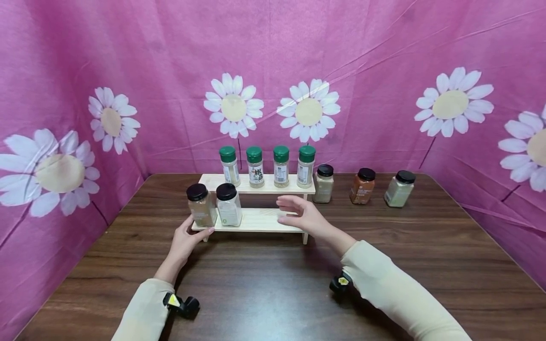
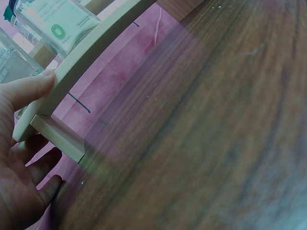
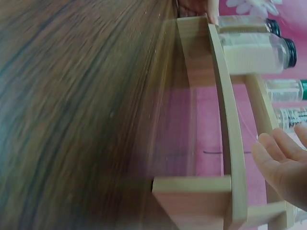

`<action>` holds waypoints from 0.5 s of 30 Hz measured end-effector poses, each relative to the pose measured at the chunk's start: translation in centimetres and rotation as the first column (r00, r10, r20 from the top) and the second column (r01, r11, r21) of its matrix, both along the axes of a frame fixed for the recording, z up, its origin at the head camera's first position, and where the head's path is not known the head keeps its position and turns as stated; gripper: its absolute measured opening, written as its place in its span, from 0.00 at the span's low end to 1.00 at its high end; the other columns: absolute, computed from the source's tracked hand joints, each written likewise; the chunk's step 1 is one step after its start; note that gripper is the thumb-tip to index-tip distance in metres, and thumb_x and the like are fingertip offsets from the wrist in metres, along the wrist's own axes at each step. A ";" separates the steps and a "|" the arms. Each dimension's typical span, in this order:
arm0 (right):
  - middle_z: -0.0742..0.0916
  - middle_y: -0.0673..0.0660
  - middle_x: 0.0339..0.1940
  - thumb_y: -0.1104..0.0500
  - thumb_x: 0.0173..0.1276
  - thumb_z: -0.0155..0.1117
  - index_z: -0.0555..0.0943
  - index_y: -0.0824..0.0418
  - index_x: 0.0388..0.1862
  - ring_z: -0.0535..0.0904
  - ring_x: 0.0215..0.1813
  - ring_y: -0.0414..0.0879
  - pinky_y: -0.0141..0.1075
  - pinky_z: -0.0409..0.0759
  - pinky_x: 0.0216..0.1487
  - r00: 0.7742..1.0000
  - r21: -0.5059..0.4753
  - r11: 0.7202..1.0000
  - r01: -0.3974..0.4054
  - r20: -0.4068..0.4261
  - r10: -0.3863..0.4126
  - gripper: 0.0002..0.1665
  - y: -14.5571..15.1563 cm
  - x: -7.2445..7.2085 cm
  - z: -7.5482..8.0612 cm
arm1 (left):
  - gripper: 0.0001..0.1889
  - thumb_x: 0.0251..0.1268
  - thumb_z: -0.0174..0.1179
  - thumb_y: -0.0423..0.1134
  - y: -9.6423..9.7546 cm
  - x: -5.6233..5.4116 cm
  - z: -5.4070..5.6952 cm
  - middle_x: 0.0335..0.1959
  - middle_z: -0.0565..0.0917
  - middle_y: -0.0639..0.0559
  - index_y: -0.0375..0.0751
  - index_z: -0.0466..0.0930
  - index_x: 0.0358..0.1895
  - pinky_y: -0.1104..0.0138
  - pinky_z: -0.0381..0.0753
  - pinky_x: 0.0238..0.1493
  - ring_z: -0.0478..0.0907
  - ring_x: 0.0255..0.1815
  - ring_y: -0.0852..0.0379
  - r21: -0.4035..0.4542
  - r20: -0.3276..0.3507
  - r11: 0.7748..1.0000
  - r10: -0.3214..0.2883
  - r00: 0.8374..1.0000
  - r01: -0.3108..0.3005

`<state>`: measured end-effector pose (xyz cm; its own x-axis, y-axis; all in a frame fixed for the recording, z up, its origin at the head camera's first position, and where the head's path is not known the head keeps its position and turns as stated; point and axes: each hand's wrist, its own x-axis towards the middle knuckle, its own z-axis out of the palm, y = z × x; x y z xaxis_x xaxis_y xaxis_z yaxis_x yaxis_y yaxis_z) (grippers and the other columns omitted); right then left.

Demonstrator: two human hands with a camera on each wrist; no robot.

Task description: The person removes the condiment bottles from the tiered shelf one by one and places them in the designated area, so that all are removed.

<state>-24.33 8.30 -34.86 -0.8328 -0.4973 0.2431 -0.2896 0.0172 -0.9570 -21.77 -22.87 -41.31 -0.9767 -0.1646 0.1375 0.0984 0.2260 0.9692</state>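
Observation:
A two-tier wooden spice rack (image 1: 260, 221) stands on the table. My left hand (image 1: 186, 240) holds the left end of its lower tier; in the left wrist view the thumb lies on the shelf edge and the fingers pass below. Beside that hand, a black-capped jar of brown spice (image 1: 202, 208) and a black-capped jar of white powder (image 1: 229, 207) stand on the lower tier. My right hand (image 1: 304, 217) hovers over the lower tier's right part, fingers apart and holding nothing. Several green-capped shakers (image 1: 255, 171) line the upper tier.
Right of the rack, three black-capped jars stand on the wooden table (image 1: 273, 289): a grey-green jar (image 1: 323, 187) close to the rack, an orange-red jar (image 1: 362, 188) and a pale green jar (image 1: 398, 192). A pink flowered cloth (image 1: 273, 57) hangs behind and at both sides.

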 end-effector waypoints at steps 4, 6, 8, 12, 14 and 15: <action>0.71 0.65 0.55 0.67 0.54 0.62 0.64 0.69 0.56 0.65 0.55 0.60 0.45 0.63 0.54 1.000 -0.005 1.000 -0.017 0.026 0.017 0.31 -1.3 0.0 0.0 | 0.33 0.45 0.65 0.34 0.0 0.0 0.1 0.52 0.70 0.43 0.40 0.64 0.59 0.74 0.68 0.38 0.68 0.44 0.60 0.000 0.002 1.000 0.000 1.000 0.000; 0.71 0.65 0.55 0.67 0.53 0.62 0.64 0.69 0.57 0.64 0.55 0.61 0.46 0.63 0.54 0.999 -0.002 1.000 -0.025 0.023 0.025 0.31 -1.9 0.0 -0.1 | 0.33 0.45 0.65 0.34 0.0 0.0 0.0 0.52 0.70 0.42 0.40 0.64 0.59 0.75 0.68 0.38 0.68 0.43 0.61 0.000 0.001 1.000 0.000 1.000 0.000; 0.71 0.65 0.54 0.67 0.53 0.63 0.64 0.68 0.57 0.64 0.55 0.62 0.46 0.63 0.54 0.999 0.008 1.000 -0.027 0.017 0.027 0.32 -2.5 0.0 -0.1 | 0.33 0.45 0.65 0.34 0.0 0.0 0.0 0.52 0.70 0.42 0.40 0.64 0.59 0.75 0.68 0.38 0.68 0.43 0.61 0.001 -0.001 1.000 -0.003 1.000 0.003; 0.72 0.66 0.54 0.67 0.52 0.64 0.64 0.68 0.57 0.66 0.54 0.59 0.45 0.64 0.53 1.000 0.017 1.000 -0.019 0.009 0.019 0.32 -3.6 0.0 -0.3 | 0.34 0.45 0.65 0.34 0.1 0.0 0.0 0.54 0.69 0.43 0.40 0.63 0.60 0.75 0.67 0.39 0.67 0.46 0.59 0.004 0.003 1.000 -0.002 1.000 0.002; 0.72 0.66 0.53 0.68 0.51 0.64 0.65 0.68 0.56 0.66 0.54 0.59 0.45 0.64 0.53 1.000 0.015 1.000 -0.007 0.008 0.007 0.32 -4.2 -0.1 -0.5 | 0.34 0.45 0.65 0.34 0.0 0.0 0.0 0.54 0.69 0.44 0.41 0.63 0.60 0.75 0.67 0.40 0.66 0.46 0.58 0.005 0.006 1.000 0.000 1.000 0.000; 0.72 0.66 0.53 0.68 0.51 0.64 0.65 0.68 0.56 0.67 0.53 0.59 0.45 0.64 0.53 1.000 0.013 1.000 0.001 0.006 -0.001 0.32 -4.5 -0.2 -0.6 | 0.34 0.45 0.65 0.35 0.0 0.0 0.0 0.54 0.69 0.44 0.41 0.63 0.60 0.75 0.67 0.40 0.66 0.47 0.58 0.004 0.007 1.000 0.001 1.000 -0.001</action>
<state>-24.52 3.85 -35.46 -0.8346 -0.4995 0.2322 -0.2843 0.0296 -0.9583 -21.73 -22.83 -41.28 -0.9775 -0.1659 0.1302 0.0917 0.2218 0.9708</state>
